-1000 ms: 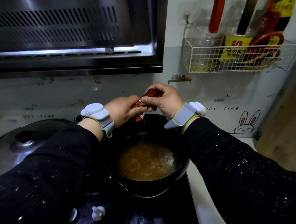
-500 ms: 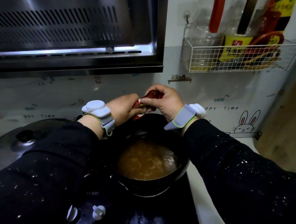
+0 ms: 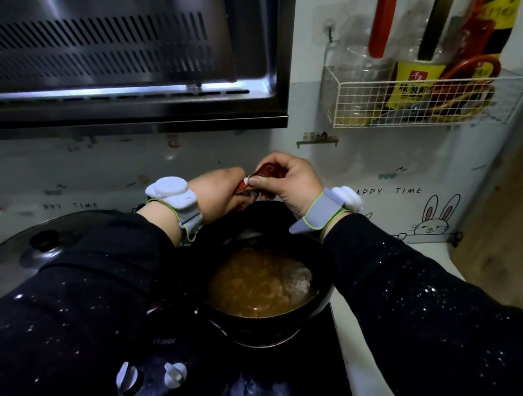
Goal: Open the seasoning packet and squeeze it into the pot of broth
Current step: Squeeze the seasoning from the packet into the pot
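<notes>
A small red seasoning packet (image 3: 261,174) is pinched between both hands above the far rim of the black pot (image 3: 324,297). My left hand (image 3: 218,192) grips its lower left end; my right hand (image 3: 288,181) holds the upper right part with thumb and fingers. The pot sits on the stove and holds brown, bubbling broth (image 3: 260,283). Most of the packet is hidden by my fingers, and I cannot tell whether it is torn open.
A lidded wok (image 3: 38,246) stands on the left burner. Two white stove knobs (image 3: 175,374) sit at the front. A range hood (image 3: 101,62) hangs overhead. A white wire rack (image 3: 423,103) with bottles is on the right wall.
Both hands have lifted slightly and shifted together with the packet; the packet's lower end, hanging below the fingers a second ago, is now tucked up between the hands.
</notes>
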A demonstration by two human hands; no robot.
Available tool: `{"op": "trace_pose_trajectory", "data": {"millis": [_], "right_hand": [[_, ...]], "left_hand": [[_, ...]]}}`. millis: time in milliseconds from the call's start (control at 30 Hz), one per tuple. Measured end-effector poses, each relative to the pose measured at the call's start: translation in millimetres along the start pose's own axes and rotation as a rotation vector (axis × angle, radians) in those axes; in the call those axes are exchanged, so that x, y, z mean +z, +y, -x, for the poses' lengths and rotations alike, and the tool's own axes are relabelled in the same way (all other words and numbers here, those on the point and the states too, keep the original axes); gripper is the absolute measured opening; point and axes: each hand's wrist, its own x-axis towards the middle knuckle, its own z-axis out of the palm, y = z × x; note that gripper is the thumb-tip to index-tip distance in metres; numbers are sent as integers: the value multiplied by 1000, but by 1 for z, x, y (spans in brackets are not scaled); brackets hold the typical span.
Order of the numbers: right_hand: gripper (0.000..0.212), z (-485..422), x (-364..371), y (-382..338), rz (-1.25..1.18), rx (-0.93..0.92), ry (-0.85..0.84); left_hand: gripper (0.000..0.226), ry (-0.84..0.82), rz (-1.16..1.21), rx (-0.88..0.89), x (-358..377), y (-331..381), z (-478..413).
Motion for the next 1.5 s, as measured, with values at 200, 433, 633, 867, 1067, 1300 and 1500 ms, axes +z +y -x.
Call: {"op": "trace_pose_trajectory", "data": {"millis": [200,433,633,867,1067,1300,1500], "right_hand": [[26,1,-2,-2,18,3,2],[26,3,-4,-3,101,6,73],[19,3,-11,-2,-81,125,74],[15,-1,-29,13,21,245,164],[21,-1,-48,20,-4,318,202],[21,-2,-63,30,88,341,182],[17,4,-86,30,-6,369,82]], "left_hand": [[31,-22,38,-6,2,-2,0],[30,66,167,-29,5,-7,5],[43,173,541,-202,12,-8,14],[32,230,1006,-329,18,0,18],[10,370,1121,-567,32,1,19],[27,369,1092,-705,34,13,28],[20,418,1154,-769,36,41,34]]}}
